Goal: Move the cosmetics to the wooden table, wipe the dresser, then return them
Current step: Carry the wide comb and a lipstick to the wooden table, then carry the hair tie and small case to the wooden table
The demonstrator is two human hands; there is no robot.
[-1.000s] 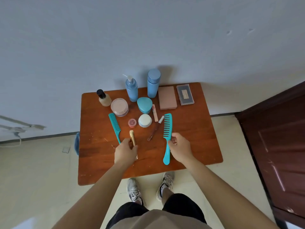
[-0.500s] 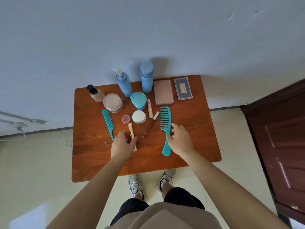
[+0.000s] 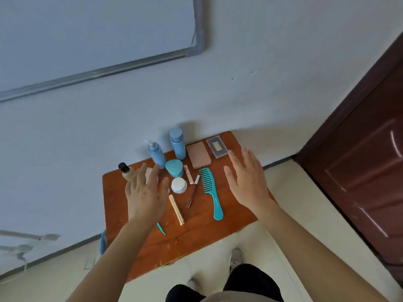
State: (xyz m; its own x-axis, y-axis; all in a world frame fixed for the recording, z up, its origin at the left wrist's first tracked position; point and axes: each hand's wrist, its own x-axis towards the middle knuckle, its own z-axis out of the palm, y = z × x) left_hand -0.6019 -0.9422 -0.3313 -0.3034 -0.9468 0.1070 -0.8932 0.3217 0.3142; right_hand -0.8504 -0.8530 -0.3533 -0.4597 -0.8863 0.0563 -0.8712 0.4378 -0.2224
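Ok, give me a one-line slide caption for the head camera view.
Left hand and right hand held open above cosmetics laid out on a wooden table, a teal wide-tooth comb between them.

Teal comb [image 3: 210, 188] on reddish-brown wooden table [image 3: 235, 216].

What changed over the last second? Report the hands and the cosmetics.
The left hand let go of the gold stick and the right hand let go of the wide comb; both hands moved forward and now hover open. Stick and comb lie flat on the table. Bottles, jars and palettes kept their places.
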